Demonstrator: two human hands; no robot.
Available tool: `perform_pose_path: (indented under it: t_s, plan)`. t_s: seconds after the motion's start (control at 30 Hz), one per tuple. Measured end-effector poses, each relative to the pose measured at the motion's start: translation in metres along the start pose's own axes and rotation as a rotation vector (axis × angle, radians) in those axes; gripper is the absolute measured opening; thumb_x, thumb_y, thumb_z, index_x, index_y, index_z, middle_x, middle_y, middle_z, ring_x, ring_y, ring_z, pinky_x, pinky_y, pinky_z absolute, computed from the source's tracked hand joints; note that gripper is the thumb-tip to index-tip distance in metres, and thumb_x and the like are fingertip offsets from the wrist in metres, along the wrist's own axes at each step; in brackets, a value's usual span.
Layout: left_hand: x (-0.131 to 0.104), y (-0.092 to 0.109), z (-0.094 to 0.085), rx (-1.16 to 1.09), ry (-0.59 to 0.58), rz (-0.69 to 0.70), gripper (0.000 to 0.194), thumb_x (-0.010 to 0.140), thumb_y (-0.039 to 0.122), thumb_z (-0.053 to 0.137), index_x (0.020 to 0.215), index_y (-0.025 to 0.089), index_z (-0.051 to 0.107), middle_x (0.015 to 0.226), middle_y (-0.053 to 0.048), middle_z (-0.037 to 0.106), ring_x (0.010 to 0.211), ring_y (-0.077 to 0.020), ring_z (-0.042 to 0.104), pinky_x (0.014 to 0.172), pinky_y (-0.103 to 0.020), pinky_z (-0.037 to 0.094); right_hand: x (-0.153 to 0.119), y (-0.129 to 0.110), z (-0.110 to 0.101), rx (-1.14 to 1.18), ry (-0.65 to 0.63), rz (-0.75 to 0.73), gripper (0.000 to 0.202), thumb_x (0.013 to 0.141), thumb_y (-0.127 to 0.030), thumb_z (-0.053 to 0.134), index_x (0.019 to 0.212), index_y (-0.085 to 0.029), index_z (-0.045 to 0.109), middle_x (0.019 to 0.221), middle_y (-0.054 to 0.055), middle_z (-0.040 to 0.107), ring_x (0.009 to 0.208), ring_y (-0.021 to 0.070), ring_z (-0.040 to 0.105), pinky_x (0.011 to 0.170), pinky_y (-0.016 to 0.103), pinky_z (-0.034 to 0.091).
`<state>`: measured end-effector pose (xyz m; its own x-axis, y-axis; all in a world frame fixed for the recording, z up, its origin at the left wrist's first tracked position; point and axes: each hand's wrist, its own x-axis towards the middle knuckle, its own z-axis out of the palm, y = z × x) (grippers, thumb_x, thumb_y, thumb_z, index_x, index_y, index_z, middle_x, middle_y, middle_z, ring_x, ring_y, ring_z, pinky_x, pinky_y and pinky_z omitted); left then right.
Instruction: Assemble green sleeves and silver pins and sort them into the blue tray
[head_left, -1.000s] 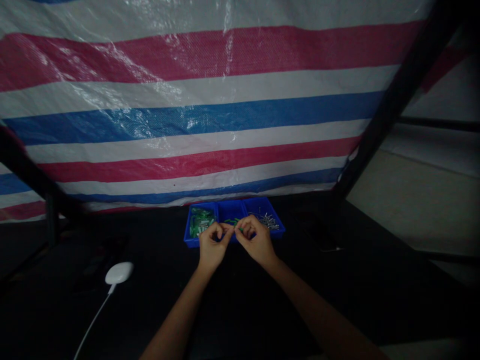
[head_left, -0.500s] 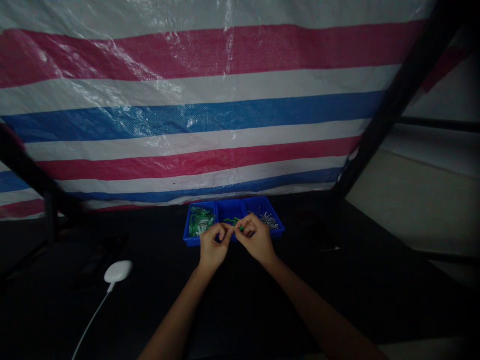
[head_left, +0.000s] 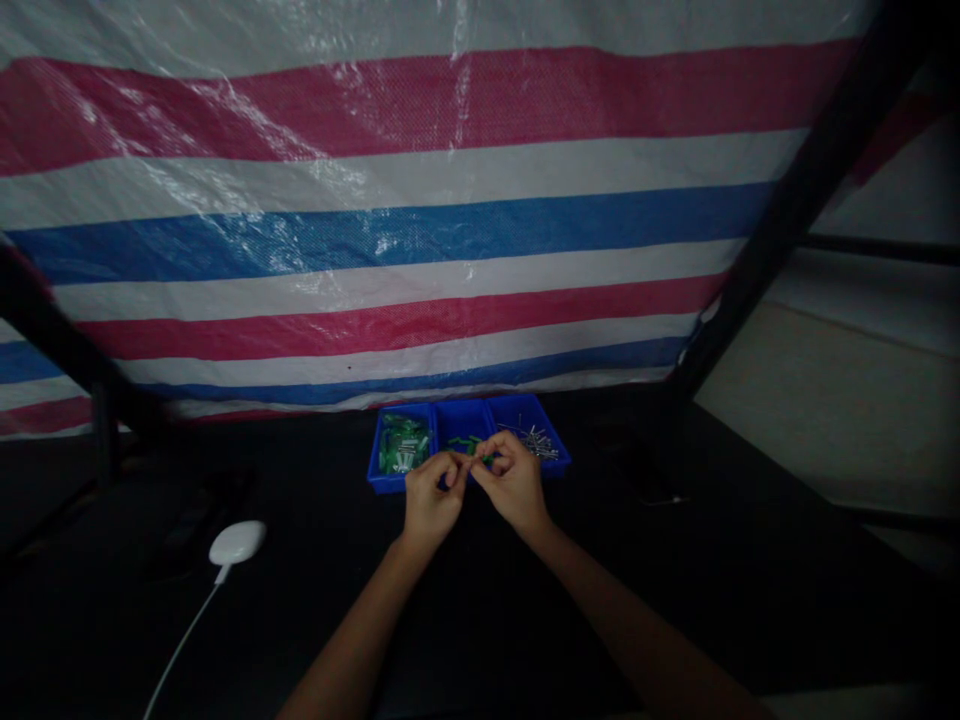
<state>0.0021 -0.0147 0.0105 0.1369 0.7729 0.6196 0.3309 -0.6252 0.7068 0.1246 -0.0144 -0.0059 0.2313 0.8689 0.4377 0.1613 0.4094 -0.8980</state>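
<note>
My left hand and my right hand meet fingertip to fingertip at the front edge of a blue tray with three compartments. The left fingers are pinched; what they hold is too small to tell. Closed too, my right hand has a small green piece at its fingers. Green and clear pieces fill the left compartment. In the middle one lie several green pieces, partly behind my hands. Metal screws or nails lie in the right compartment.
A white rounded device with a cable rests on the black table at the left. Behind the tray hangs a striped sheet between dark slanted posts. A dark flat object lies right of the tray.
My left hand has shifted slightly to the right, closer against my right fingertips. My right hand has barely moved, and the tray stays in place.
</note>
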Motion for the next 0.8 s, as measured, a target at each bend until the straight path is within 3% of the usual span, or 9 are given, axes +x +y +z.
perform_pose_path:
  t_s: [0.27, 0.5, 0.63, 0.73, 0.8]
  plan:
    - [-0.001, -0.007, 0.001, -0.154, -0.05, -0.105, 0.008, 0.076, 0.016, 0.056, 0.069, 0.018, 0.051, 0.084, -0.005, 0.067, 0.081, -0.0168, 0.064, 0.075, -0.029, 0.048, 0.0, -0.004, -0.001, -0.066, 0.006, -0.081, 0.018, 0.065, -0.016, 0.059, 0.073, -0.02, 0.043, 0.072, -0.004, 0.057, 0.037, 0.0025, 0.036, 0.036, 0.017, 0.027]
    - [0.006, -0.004, 0.001, -0.447, 0.007, -0.259, 0.015, 0.069, 0.017, 0.065, 0.068, 0.017, 0.05, 0.078, -0.004, 0.063, 0.078, -0.0157, 0.06, 0.074, -0.029, 0.045, 0.002, -0.006, -0.005, -0.264, 0.004, -0.221, 0.012, 0.068, -0.017, 0.055, 0.074, -0.021, 0.046, 0.064, -0.005, 0.056, 0.04, 0.0063, 0.042, 0.044, 0.02, 0.036]
    - [0.011, -0.002, -0.005, -0.686, 0.05, -0.347, 0.019, 0.066, 0.014, 0.065, 0.065, 0.017, 0.046, 0.073, -0.001, 0.058, 0.072, -0.0117, 0.054, 0.068, -0.024, 0.041, 0.022, -0.002, -0.034, -0.473, 0.099, -0.229, 0.007, 0.069, -0.017, 0.052, 0.075, -0.021, 0.051, 0.056, -0.005, 0.05, 0.051, 0.0112, 0.05, 0.057, 0.024, 0.042]
    - [0.014, -0.003, -0.009, -0.856, 0.049, -0.386, 0.018, 0.064, 0.01, 0.061, 0.064, 0.016, 0.044, 0.069, 0.001, 0.054, 0.065, -0.009, 0.048, 0.063, -0.022, 0.037, 0.042, 0.008, -0.065, -0.64, 0.214, -0.118, 0.011, 0.071, -0.022, 0.052, 0.081, -0.021, 0.055, 0.075, 0.001, 0.059, 0.066, 0.0153, 0.055, 0.062, 0.027, 0.043]
    - [0.015, -0.003, -0.01, -0.95, 0.033, -0.411, 0.016, 0.062, 0.009, 0.058, 0.063, 0.016, 0.043, 0.065, 0.002, 0.05, 0.061, -0.0085, 0.045, 0.06, -0.022, 0.034, 0.051, 0.019, -0.082, -0.731, 0.221, -0.044, 0.016, 0.07, -0.026, 0.054, 0.085, -0.02, 0.057, 0.083, 0.004, 0.06, 0.074, 0.0185, 0.056, 0.066, 0.03, 0.043]
